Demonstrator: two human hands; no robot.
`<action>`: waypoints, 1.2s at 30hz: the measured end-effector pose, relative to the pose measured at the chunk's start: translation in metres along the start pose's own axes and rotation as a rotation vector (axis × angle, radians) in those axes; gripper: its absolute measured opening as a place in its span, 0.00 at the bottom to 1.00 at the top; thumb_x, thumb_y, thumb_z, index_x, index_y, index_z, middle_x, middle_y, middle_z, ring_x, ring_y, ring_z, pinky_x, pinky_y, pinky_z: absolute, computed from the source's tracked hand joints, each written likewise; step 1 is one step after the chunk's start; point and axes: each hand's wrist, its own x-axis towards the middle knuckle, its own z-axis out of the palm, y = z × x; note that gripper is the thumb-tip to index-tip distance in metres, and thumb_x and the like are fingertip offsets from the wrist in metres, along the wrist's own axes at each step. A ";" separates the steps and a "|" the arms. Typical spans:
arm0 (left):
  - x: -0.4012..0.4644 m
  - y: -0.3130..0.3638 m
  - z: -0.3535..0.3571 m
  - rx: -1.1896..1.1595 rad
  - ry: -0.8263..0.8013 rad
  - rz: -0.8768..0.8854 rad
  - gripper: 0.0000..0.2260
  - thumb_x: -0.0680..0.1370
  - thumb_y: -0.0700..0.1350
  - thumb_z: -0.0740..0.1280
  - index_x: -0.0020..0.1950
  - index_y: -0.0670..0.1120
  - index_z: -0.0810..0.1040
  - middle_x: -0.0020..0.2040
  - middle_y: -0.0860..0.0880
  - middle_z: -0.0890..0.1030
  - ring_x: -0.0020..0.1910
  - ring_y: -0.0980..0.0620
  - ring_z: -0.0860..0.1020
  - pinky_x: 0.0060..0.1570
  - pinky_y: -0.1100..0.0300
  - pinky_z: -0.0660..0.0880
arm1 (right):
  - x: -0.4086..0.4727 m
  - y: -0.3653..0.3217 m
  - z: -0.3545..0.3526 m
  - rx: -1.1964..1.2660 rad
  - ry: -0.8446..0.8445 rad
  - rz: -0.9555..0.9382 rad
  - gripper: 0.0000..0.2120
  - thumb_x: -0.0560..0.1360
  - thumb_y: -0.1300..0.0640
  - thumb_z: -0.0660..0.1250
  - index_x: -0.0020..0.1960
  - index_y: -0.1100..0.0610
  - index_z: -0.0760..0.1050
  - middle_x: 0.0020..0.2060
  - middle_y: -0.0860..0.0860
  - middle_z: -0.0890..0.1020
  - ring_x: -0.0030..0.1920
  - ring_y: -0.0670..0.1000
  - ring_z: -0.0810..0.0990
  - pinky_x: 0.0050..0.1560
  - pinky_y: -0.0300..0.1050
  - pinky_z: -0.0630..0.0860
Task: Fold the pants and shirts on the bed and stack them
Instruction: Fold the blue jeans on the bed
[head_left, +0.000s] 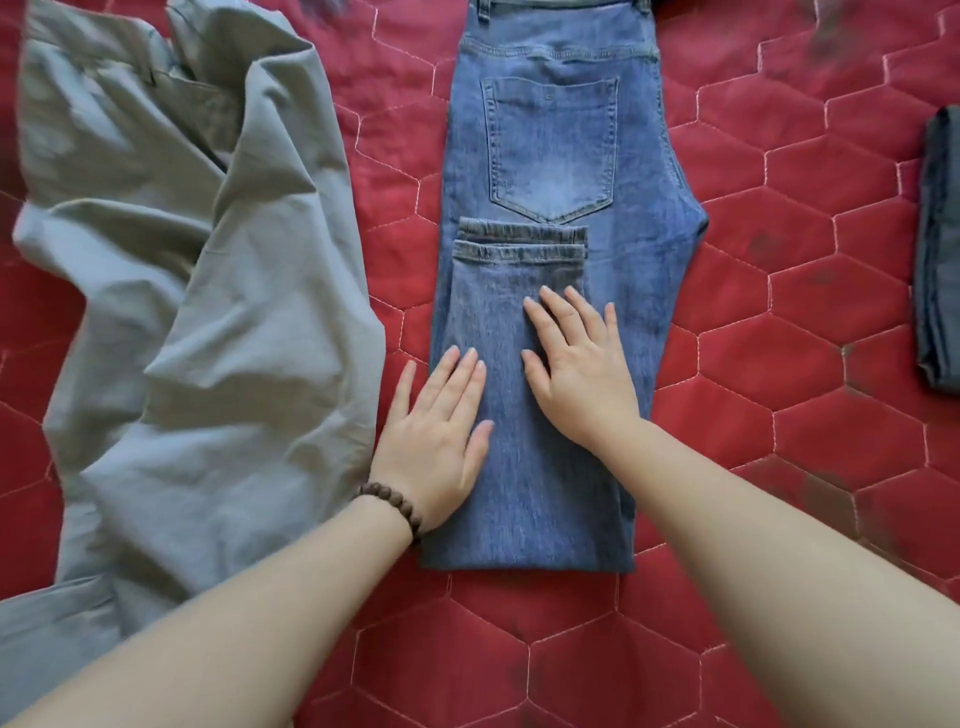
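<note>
Item one, blue jeans (566, 171): you are looking down at them lying lengthwise at the middle of the bed, back pocket up, legs doubled over so the hems are sitting just below the pocket. Your left hand (441, 441) is resting flat on the folded leg at its left edge, fingers (470, 382) straight and close together, thumb spread, little finger hanging over onto the quilt. Your right hand (582, 364) is pressing palm down on the same folded layer, fingers (558, 317) straight and slightly spread. A brown bead bracelet (392, 506) is circling your left wrist. Item two, grey-green garment (197, 291): lying crumpled and unfolded just left of the jeans. Item three, dark folded cloth (940, 249): sitting at the right edge, well apart. Underneath everything, red quilted bedspread (779, 322), hexagon stitching.
</note>
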 end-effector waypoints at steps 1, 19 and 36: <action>0.016 -0.008 -0.005 -0.004 0.010 0.029 0.23 0.80 0.48 0.52 0.73 0.40 0.68 0.74 0.44 0.68 0.74 0.45 0.63 0.72 0.41 0.58 | 0.004 0.006 -0.005 -0.002 0.025 -0.040 0.24 0.80 0.51 0.59 0.75 0.53 0.65 0.74 0.52 0.66 0.76 0.55 0.59 0.75 0.62 0.45; 0.102 -0.073 -0.026 0.094 -0.197 0.380 0.36 0.72 0.40 0.64 0.78 0.53 0.56 0.79 0.49 0.54 0.78 0.47 0.49 0.76 0.50 0.48 | 0.010 0.077 -0.052 -0.306 -0.249 -0.406 0.44 0.70 0.72 0.55 0.77 0.42 0.44 0.78 0.48 0.49 0.78 0.54 0.47 0.76 0.58 0.41; 0.099 -0.034 -0.059 -1.188 -0.123 -0.658 0.12 0.79 0.50 0.66 0.52 0.42 0.81 0.40 0.52 0.82 0.39 0.54 0.79 0.48 0.60 0.73 | 0.018 0.057 -0.081 1.125 -0.390 0.836 0.16 0.71 0.46 0.72 0.53 0.55 0.78 0.50 0.51 0.84 0.46 0.48 0.83 0.53 0.44 0.78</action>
